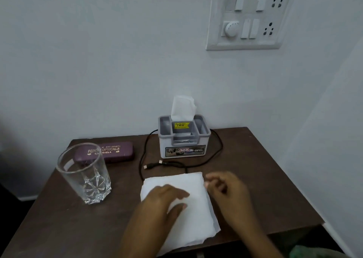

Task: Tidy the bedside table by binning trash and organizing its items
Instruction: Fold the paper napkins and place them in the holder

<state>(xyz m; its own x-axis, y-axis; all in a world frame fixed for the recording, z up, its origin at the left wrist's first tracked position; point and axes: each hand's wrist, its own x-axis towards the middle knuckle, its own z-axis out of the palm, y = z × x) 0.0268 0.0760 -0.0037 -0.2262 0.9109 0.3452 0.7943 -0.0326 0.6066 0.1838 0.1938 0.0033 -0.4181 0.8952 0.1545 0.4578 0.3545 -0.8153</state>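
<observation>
We have the folded white cloth [188, 202] at the near edge of the bedside table [255, 179], its long axis running away from us; our left hand [167, 200] lies flat and open on it (nearer), while our right hand [225, 189], loosely curled and holding nothing, touches its right edge.

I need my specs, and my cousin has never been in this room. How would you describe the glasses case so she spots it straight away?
Find the dark wooden bedside table under the wall switchboard. At its back left edge, against the wall, lies the glasses case, just behind the empty drinking glass. It is the only purple thing there, long and flat with gold lettering.
</observation>
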